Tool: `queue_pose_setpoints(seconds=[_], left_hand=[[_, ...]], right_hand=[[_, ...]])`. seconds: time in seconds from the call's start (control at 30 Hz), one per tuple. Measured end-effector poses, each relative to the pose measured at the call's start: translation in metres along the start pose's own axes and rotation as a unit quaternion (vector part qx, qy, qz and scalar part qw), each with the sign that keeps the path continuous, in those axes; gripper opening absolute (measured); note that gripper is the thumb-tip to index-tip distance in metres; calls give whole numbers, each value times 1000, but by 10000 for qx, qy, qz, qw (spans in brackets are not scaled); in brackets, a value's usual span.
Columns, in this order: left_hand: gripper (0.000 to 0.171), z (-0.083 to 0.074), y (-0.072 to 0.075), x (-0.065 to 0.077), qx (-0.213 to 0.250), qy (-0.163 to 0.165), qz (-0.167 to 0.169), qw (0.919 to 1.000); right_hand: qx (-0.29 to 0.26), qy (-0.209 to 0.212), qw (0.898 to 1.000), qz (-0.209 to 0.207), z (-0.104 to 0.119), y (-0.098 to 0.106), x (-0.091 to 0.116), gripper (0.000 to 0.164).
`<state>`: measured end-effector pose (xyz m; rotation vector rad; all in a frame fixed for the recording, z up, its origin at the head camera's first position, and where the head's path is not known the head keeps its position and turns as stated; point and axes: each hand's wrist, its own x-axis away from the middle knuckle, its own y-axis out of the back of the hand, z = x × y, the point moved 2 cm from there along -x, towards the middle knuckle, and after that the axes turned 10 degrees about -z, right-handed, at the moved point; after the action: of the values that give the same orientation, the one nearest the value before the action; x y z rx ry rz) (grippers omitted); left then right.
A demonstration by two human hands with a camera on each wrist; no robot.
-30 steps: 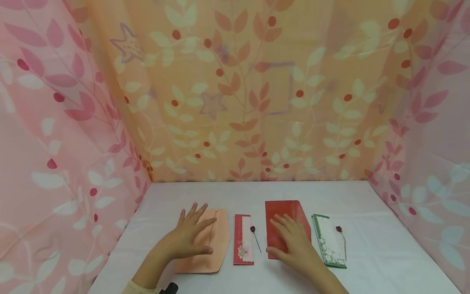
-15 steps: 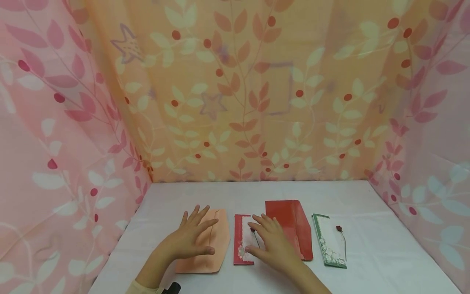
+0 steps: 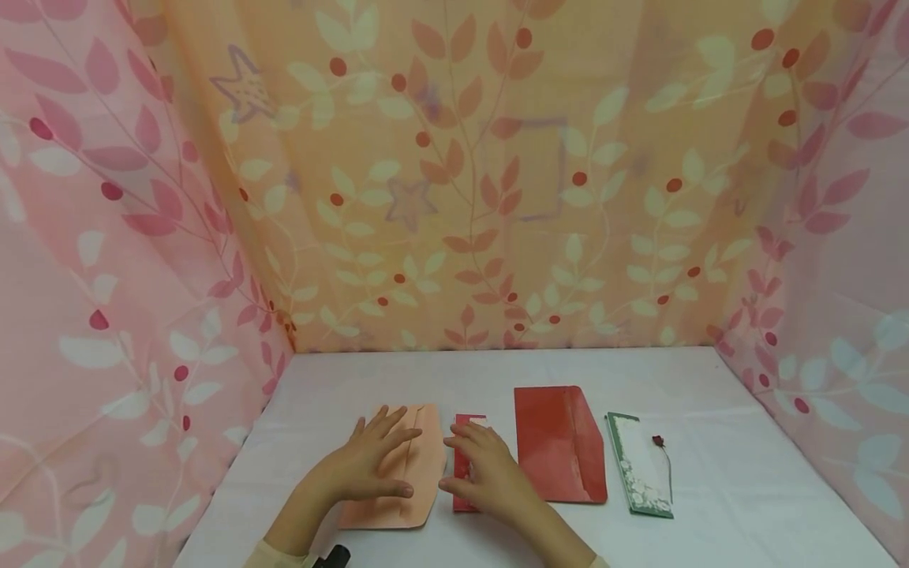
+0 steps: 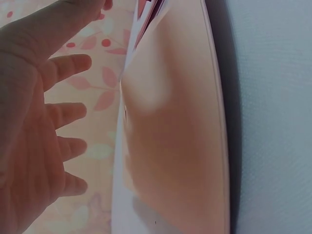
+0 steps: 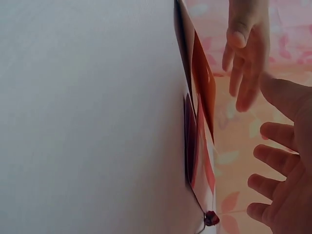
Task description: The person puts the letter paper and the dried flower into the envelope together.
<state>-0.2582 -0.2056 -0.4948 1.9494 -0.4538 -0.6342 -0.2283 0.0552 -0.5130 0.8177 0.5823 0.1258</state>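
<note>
In the head view, my left hand (image 3: 365,465) hovers with spread fingers over the peach envelope (image 3: 426,450). The left wrist view shows its fingers apart from the envelope, holding nothing. My right hand (image 3: 486,473) hangs over the slim pink-red card (image 3: 461,469), its fingers spread and nothing between them. That hand hides much of the card in the head view, as well as the small red rose (image 5: 211,218) beside it, which shows in the right wrist view. Just right of this hand lies a red envelope (image 3: 543,442), its flap side to the right.
Farther right lies a slim green-edged white card (image 3: 628,465) with a flower print, and next to it a second dark red rose (image 3: 659,441) on a thin stem. White cloth (image 3: 398,375) covers the table. Leaf-patterned curtains (image 3: 454,173) enclose its back and sides.
My right hand has moved left, from over the red envelope, past the rose, to over the pink-red card. The red envelope is now uncovered. My left hand has stayed almost in place.
</note>
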Motion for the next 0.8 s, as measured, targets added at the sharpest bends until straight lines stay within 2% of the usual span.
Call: queue_pose_setpoints(seconds=[0.2,0.43,0.63,0.8], left_hand=[[89,5,-2,6,84,225,194,9995],[90,10,0,7,262,683,288,9969],[90,8,1,6,406,564,299,9971],[88,5,2,3,475,621,309,9965]], right_hand=[[-58,16,9998,167,5,-16,-5,56],[199,107,9995,220,6,-28,-9,50],[518,142,9984,199,6,-34,-14,51],[861,233,9958,195,7,-39,-18,50]])
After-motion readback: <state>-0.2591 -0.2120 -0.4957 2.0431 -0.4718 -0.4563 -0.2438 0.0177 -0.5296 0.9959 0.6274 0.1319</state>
